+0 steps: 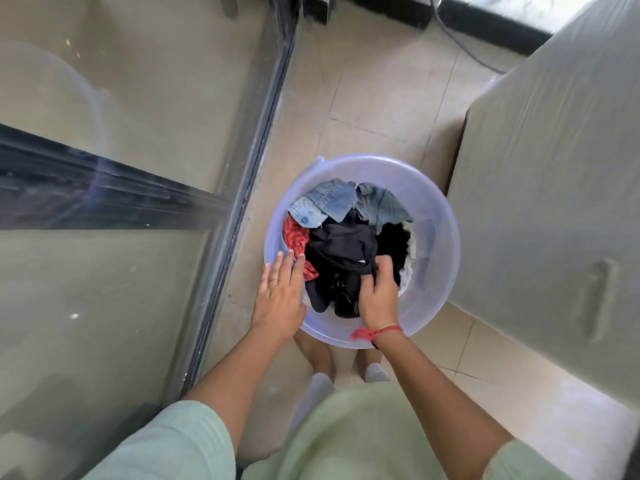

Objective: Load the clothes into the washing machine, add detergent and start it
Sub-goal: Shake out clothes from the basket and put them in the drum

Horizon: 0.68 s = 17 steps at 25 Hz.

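A translucent lilac plastic tub [436, 233] stands on the tiled floor just in front of my feet. It holds a heap of clothes: a dark navy garment [341, 249] in the middle, faded denim [334, 200] at the far side, a red patterned piece [295, 235] at the left, and something black and white at the right. My left hand [281, 292] lies flat with straight fingers on the tub's left rim. My right hand [377, 296] reaches into the tub and grips the dark navy garment.
A glass sliding door with a dark metal frame [242, 188] runs along the left. On the right stands a tall grey covered appliance [547, 202], close to the tub. A cable [464, 46] trails over the beige floor tiles at the back.
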### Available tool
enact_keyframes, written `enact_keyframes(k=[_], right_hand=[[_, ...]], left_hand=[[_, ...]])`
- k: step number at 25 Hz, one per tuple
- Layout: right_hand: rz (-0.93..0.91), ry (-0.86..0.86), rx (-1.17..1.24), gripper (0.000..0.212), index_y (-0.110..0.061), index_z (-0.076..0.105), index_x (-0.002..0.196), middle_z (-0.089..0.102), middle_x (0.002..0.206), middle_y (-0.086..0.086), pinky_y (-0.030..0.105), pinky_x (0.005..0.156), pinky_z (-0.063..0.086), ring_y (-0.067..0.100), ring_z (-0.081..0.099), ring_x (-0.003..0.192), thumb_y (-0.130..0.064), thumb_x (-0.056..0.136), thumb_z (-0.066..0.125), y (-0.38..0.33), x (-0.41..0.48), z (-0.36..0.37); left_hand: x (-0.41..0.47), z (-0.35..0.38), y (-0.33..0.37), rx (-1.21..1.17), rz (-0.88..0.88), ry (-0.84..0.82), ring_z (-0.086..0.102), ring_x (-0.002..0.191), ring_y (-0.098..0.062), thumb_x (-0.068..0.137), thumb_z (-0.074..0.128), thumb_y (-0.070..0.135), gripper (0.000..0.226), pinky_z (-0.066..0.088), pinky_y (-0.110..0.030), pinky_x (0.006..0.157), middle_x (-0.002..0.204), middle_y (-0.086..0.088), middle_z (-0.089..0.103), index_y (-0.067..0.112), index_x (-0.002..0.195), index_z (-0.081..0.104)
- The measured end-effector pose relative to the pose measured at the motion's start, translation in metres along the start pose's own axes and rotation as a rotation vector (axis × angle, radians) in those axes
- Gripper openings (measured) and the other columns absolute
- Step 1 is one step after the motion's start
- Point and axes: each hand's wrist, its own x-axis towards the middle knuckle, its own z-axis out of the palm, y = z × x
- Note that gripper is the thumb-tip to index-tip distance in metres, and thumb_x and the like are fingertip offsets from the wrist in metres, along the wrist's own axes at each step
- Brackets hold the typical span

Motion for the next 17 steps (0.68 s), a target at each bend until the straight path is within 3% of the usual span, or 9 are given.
enact_keyframes(k=[3,6,9,14,17], right_hand=[[-0.237,0.027,-0.035,0.003,-0.008,0.048,0.090,0.051,0.068,-0.004,0.023,0.058,0.037,0.009,0.046,0.061,-0.008,0.087,0.046,-0.064,-0.016,-0.068],[-0.401,0.021,-0.189,0.010,-0.016,0.052,0.092,0.044,0.060,-0.011,0.027,0.054,0.032,0.011,0.035,0.052,-0.018,0.083,0.048,-0.135,-0.040,-0.140],[-0.544,0.031,-0.311,0.016,-0.018,0.052,0.096,0.045,0.057,-0.004,0.034,0.052,0.038,0.016,0.030,0.053,-0.018,0.081,0.048,-0.218,-0.076,-0.202],[-0.818,0.002,-0.399,0.018,-0.017,0.053,0.101,0.064,0.072,0.004,0.040,0.061,0.050,0.028,0.057,0.062,-0.017,0.083,0.048,-0.347,-0.150,-0.283],[-0.946,0.019,-0.462,0.018,-0.019,0.055,0.101,0.063,0.079,0.000,0.039,0.067,0.052,0.026,0.059,0.069,-0.019,0.083,0.051,-0.409,-0.187,-0.317]], left_hand=[[-0.005,-0.047,0.017,-0.214,-0.028,-0.037,-0.001,0.146,-0.022,0.084,0.064,0.032,0.092,0.003,-0.041,0.117,0.158,-0.003,0.002,0.019,0.150,0.000],[-0.020,-0.118,0.036,-0.406,0.078,0.102,0.020,0.142,-0.028,0.083,0.057,0.023,0.076,0.023,-0.047,0.114,0.153,-0.009,0.020,0.014,0.148,0.019],[-0.035,-0.209,0.052,-0.592,0.165,0.295,0.042,0.127,-0.029,0.077,0.036,0.019,0.060,0.036,-0.049,0.103,0.137,-0.011,0.043,0.010,0.136,0.043],[-0.089,-0.379,0.081,-0.796,0.413,0.461,0.045,0.122,-0.019,0.087,0.033,0.053,0.063,0.032,-0.028,0.103,0.127,-0.005,0.050,0.009,0.130,0.049],[-0.138,-0.464,0.103,-0.881,0.645,0.472,0.048,0.121,-0.010,0.079,0.036,0.076,0.080,0.037,-0.027,0.102,0.127,-0.001,0.053,0.017,0.133,0.045]])
